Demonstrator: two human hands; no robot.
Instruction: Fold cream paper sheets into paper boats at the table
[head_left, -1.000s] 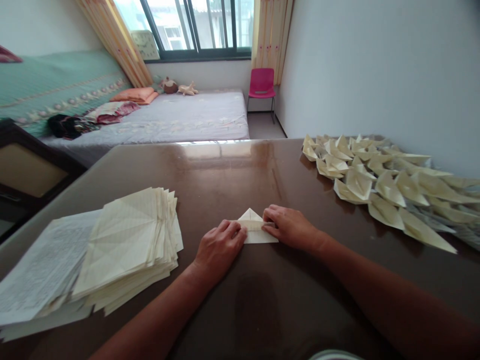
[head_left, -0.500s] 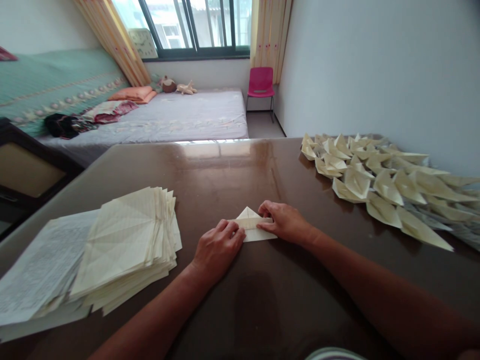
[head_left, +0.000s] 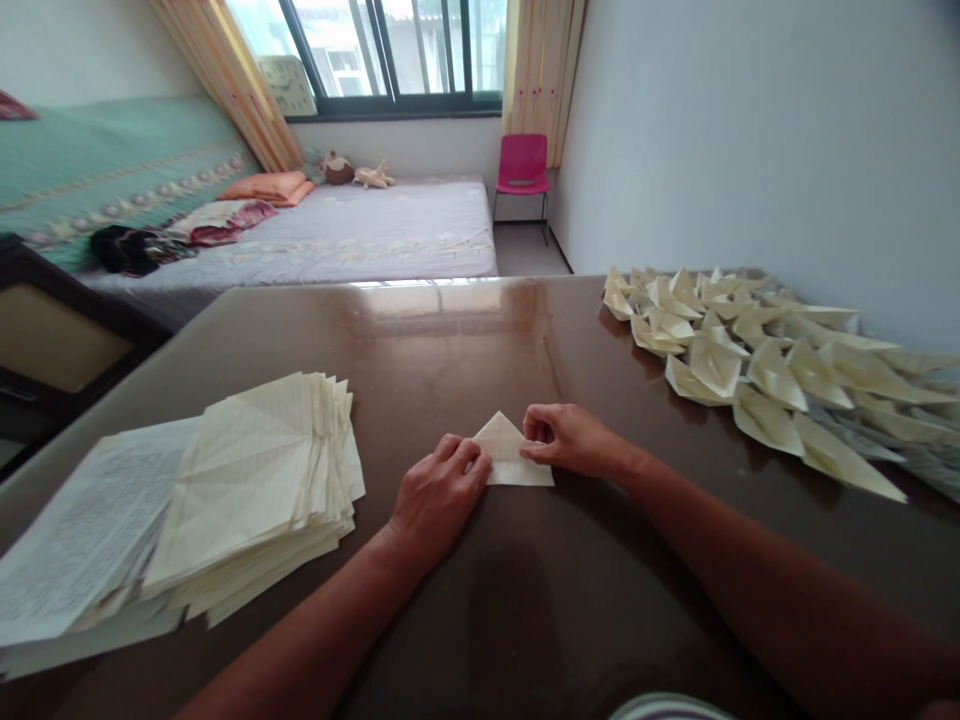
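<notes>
We see a pink, metal-legged chair [head_left: 523, 165] near a wide, lilac-sheeted bed [head_left: 405, 230] bearing soft orange cushions [head_left: 264, 187] — and a squarish cream clock [head_left: 287, 85] beside the dark-framed glass window [head_left: 416, 50].

The left hand [head_left: 442, 492] lies low with its fingers bent together and knuckles up, while the right hand [head_left: 574, 440] curls with thumb and fingers close, both forearms slanting inward from the lower corners.
</notes>
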